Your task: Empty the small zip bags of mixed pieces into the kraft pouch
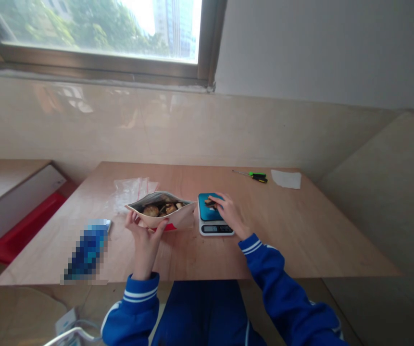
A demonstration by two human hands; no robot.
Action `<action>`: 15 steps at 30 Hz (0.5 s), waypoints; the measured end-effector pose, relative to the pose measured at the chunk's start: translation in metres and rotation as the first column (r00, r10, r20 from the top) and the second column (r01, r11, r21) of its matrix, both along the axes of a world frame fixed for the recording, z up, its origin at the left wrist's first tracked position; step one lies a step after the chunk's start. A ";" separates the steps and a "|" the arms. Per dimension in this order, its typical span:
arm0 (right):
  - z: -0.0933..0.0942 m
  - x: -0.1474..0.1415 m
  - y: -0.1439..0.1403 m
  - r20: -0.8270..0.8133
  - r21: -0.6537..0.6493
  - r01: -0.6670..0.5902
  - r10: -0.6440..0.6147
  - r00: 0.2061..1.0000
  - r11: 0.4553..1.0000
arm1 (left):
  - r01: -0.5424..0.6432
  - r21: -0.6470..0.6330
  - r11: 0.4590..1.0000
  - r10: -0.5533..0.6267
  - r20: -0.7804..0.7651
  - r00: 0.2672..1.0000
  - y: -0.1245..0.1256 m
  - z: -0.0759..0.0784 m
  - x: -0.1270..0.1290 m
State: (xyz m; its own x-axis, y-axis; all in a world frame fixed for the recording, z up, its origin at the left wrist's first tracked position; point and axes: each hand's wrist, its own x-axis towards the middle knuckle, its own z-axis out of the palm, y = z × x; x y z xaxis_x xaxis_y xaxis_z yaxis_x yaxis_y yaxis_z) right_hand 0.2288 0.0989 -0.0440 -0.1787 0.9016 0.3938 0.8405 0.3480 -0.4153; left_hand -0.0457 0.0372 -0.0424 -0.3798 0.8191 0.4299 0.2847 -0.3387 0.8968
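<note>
My left hand (145,235) grips the near side of an open pouch (181,220), thumb and fingers pressed on its wall. Inside the pouch lie several brown pieces that look like dried mushrooms (151,211). To the right stands a small white kitchen scale (201,229) with a blue top and a display at its front; the digits are too small to read. Over the blue top, my right hand (227,210) pinches a brown dried mushroom (209,202) between thumb and fingers. Whether that piece touches the plate I cannot tell.
Clear plastic bags (131,192) lie behind the pouch. At the left is a blurred-out flat blue object (87,250). Screwdrivers (259,177) with green and black handles and a white sheet (286,179) lie at the back right of the wooden table (300,240).
</note>
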 end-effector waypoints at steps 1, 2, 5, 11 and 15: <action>-0.013 -0.003 -0.003 0.045 0.001 0.023 -0.023 0.999 1.000 | -0.006 -0.002 1.000 0.006 0.001 1.000 0.001 -0.001 0.000; -0.023 -0.005 -0.005 0.083 0.007 0.037 -0.037 0.996 0.999 | -0.013 -0.003 1.000 0.013 0.003 1.000 0.001 -0.003 -0.001; -0.030 -0.009 -0.012 0.136 0.009 0.015 -0.016 0.991 1.000 | -0.023 -0.006 1.000 0.023 0.011 1.000 0.002 -0.006 -0.002; 0.063 -0.030 -0.033 -0.353 0.166 -0.077 0.132 0.926 0.983 | -0.032 0.014 0.999 0.033 -0.055 0.998 0.002 -0.008 -0.003; 0.154 -0.075 -0.037 -0.358 0.128 -0.651 0.647 0.673 0.748 | -0.028 0.059 0.998 0.032 -0.066 0.997 0.003 -0.008 -0.002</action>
State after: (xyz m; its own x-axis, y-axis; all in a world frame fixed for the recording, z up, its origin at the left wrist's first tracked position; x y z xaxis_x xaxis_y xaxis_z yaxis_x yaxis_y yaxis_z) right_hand 0.1538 0.0622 0.1096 -0.5693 0.6169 0.5434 0.1933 0.7429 -0.6409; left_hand -0.0476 0.0398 -0.0504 -0.3727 0.7808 0.5013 0.3537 -0.3799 0.8547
